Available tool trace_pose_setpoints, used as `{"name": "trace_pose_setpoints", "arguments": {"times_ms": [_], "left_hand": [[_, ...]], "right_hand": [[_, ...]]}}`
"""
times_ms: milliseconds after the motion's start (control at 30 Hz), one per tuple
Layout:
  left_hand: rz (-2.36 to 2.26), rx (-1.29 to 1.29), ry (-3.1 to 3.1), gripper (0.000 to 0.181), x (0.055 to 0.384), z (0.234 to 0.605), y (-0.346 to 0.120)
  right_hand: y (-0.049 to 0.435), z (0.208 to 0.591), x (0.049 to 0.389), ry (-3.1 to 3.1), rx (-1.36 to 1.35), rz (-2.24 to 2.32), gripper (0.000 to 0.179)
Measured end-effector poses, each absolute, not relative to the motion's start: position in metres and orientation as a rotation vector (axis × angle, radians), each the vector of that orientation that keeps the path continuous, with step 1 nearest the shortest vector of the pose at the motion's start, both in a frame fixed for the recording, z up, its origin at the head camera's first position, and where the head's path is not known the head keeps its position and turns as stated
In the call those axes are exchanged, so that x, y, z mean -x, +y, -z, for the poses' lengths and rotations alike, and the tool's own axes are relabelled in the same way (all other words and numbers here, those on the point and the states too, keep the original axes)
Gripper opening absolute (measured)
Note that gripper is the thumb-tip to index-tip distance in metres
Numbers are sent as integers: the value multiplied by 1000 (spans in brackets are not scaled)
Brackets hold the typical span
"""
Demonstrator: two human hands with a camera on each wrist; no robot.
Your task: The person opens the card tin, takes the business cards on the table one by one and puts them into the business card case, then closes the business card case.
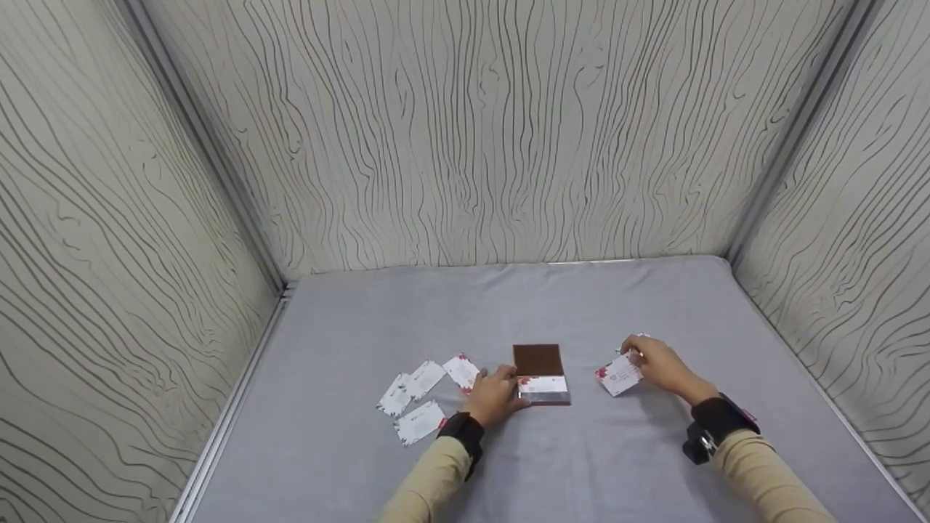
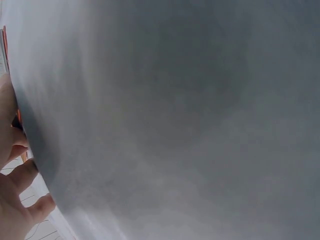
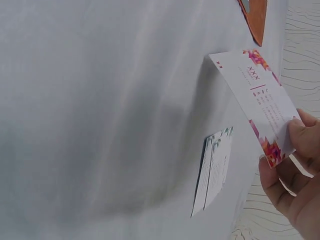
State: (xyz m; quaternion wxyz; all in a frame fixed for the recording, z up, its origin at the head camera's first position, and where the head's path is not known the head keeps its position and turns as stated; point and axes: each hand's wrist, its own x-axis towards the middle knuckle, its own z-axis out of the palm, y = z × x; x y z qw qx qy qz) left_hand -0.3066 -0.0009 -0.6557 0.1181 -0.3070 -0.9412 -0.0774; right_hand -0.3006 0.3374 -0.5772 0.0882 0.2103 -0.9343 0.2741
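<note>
A brown card holder [image 1: 538, 358] lies opened flat on the table, a card with red decoration [image 1: 548, 384] in its clear lower pocket. My left hand [image 1: 494, 396] grips its left edge, thumb over the lower corner; in the left wrist view only the fingers [image 2: 30, 172] show at the frame's edge. To the right, my right hand [image 1: 662, 369] pinches a white business card [image 1: 619, 375] with red and orange corner patterns between thumb and fingers. That card [image 3: 257, 102] is tilted above the table in the right wrist view. Below it lie white cards [image 3: 214, 167] with dark green patterns, overlapping.
Left of the holder several white cards [image 1: 420, 423] lie spread on the grey cloth [image 1: 349, 327]. One card with red corners [image 1: 460, 370] lies partly behind my left hand. Panels with wavy lines [image 1: 465, 145] enclose the table at the back and sides.
</note>
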Motion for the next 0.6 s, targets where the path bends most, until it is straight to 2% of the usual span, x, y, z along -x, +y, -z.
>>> {"name": "trace_pose_setpoints", "arguments": {"times_ms": [600], "left_hand": [[246,895,-2758,44,307,656,-1]], "right_hand": [[301,583,313,-2753,-646,-927,19]]}}
